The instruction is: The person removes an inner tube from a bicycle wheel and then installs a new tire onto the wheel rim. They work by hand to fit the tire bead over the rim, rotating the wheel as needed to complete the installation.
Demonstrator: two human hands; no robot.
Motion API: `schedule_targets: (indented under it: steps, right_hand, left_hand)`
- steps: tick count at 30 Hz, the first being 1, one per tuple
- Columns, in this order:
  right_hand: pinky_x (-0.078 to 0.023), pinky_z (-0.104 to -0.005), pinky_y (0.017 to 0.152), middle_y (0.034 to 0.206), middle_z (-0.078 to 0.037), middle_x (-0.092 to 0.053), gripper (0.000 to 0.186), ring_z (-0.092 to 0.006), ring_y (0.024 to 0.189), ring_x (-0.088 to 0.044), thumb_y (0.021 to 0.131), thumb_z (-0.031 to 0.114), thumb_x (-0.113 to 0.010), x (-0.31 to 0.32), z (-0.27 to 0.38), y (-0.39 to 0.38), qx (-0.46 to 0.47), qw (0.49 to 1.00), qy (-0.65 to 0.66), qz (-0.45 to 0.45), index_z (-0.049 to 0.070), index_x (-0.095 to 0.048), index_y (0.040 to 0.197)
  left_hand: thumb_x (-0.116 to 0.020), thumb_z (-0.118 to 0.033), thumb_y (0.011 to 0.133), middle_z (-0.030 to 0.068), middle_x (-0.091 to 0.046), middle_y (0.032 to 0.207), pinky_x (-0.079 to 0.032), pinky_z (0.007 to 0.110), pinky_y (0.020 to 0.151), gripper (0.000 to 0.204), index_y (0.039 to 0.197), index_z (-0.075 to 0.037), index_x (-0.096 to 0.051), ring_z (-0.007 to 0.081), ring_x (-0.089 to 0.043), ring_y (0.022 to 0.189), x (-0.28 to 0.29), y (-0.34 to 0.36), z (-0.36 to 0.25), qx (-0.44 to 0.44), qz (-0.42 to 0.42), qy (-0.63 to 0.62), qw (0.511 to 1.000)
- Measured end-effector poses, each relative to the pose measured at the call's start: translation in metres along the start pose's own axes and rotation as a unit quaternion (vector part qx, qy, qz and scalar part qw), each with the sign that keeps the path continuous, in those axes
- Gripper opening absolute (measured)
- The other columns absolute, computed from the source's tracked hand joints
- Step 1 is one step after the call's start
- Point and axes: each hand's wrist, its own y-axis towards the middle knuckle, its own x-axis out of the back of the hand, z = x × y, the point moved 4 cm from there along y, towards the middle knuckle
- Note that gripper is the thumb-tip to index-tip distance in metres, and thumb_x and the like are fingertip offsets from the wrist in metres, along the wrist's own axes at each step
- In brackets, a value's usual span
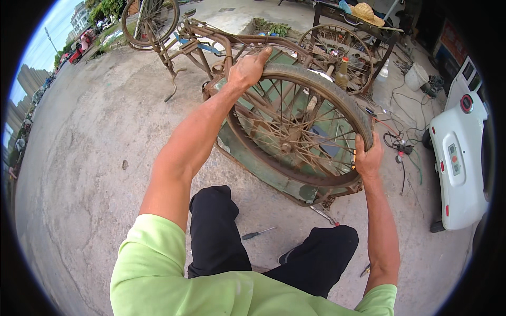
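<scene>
A large rusty spoked wheel (286,146) with a dark, worn tyre (337,96) leans across a green metal cart bed (247,160) in front of me. At its upper left, my left hand (249,71) is closed on the tyre, the thumb pointing up and away. On the right side, my right hand (369,155) grips the tyre and rim, thumb on the near face. The other fingers of both hands are partly hidden behind the tyre. Beyond the left hand runs the brown, rusted tubular frame (211,34) of a tricycle.
A screwdriver (258,233) lies between my feet, and a long tool (324,215) beside the cart. Behind the wheel are a bottle (342,73), a second spoked wheel (363,52) and a table with a straw hat (366,13). Cables (406,142) and a white vehicle (458,158) are right.
</scene>
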Motion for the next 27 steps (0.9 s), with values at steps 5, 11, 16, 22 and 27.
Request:
schedule_targets:
  steps: [5, 11, 16, 22, 27]
  right_hand:
    - [-0.055, -0.045, 0.077, 0.09, -0.018, -0.074, 0.061, -0.0365, 0.081, -0.071, 0.101, 0.057, -0.074, 0.002, -0.034, -0.03, -0.022, 0.999, 0.021, -0.009, -0.001, -0.066, 0.119]
    - [-0.053, -0.0483, 0.096, 0.117, -0.025, -0.074, 0.077, -0.0416, 0.108, -0.07, 0.104, 0.066, -0.065, 0.014, -0.097, -0.078, -0.107, 0.993, 0.023, 0.039, -0.005, -0.065, 0.133]
    - [-0.052, -0.0479, 0.108, 0.131, -0.027, -0.072, 0.075, -0.0425, 0.123, -0.069, 0.102, 0.056, -0.071, 0.035, -0.112, -0.109, -0.187, 0.97, -0.014, 0.157, -0.007, -0.061, 0.143]
    - [-0.053, -0.047, 0.111, 0.139, -0.027, -0.07, 0.072, -0.04, 0.129, -0.069, 0.092, 0.041, -0.081, 0.03, 0.051, 0.025, -0.056, 0.984, -0.015, 0.169, -0.002, -0.062, 0.146]
    - [-0.056, -0.0505, 0.105, 0.127, -0.027, -0.075, 0.074, -0.0409, 0.12, -0.073, 0.093, 0.047, -0.078, -0.026, 0.152, 0.122, 0.042, 0.944, -0.114, 0.307, -0.001, -0.062, 0.146]
  left_hand:
    - [-0.018, -0.093, 0.1, 0.0254, -0.078, 0.11, -0.053, 0.058, 0.1, 0.109, 0.113, -0.006, -0.082, 0.0473, -0.072, 0.113, 0.003, -0.012, -0.049, -0.016, 0.045, 0.056, 0.997]
    - [-0.023, -0.089, 0.103, 0.0245, -0.079, 0.115, -0.056, 0.056, 0.101, 0.1, 0.127, -0.009, -0.079, 0.0432, -0.073, 0.115, 0.001, -0.031, -0.115, -0.172, 0.1, 0.089, 0.976]
    - [-0.055, -0.081, 0.099, 0.0223, -0.068, 0.146, -0.049, 0.051, 0.115, 0.087, 0.145, -0.008, -0.068, 0.0399, -0.063, 0.136, 0.019, -0.031, -0.101, -0.252, 0.153, 0.1, 0.95]
    - [-0.084, -0.058, 0.089, 0.0225, -0.067, 0.136, -0.052, 0.053, 0.107, 0.08, 0.146, -0.008, -0.058, 0.0436, -0.064, 0.129, 0.02, -0.032, -0.069, -0.291, 0.135, 0.115, 0.94]
    - [-0.09, -0.038, 0.086, 0.0182, -0.067, 0.114, -0.055, 0.054, 0.095, 0.063, 0.131, -0.009, -0.058, 0.0431, -0.069, 0.111, 0.011, -0.053, -0.095, -0.359, 0.004, 0.117, 0.926]
